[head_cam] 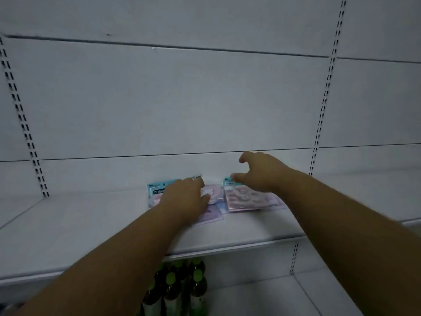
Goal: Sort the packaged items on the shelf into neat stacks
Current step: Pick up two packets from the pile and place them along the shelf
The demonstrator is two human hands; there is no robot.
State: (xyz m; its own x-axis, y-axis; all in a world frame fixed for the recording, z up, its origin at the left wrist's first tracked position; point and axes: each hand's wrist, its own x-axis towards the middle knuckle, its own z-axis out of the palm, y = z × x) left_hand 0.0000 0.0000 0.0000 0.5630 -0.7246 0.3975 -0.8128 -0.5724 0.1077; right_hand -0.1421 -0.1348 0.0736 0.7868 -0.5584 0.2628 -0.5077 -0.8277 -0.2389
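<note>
**Flat packets handled at the shelf's back**

Glossy, flat pink-and-teal packets (245,198) are seen overlapping loosely on the matte white shelf (91,222), against the back panel. The left hand (184,199) is pressed flat on them; the right hand (259,173) is held above, fingers spread apart.

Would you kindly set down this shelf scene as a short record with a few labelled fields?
setting: white shelf in dim light
items: flat packets lying loosely overlapped near the back wall
left hand: palm down, resting on the left packets
right hand: open, fingers spread, above the right packets, holding nothing
below: green-capped bottles on the lower shelf
stacks: not yet neat
</note>
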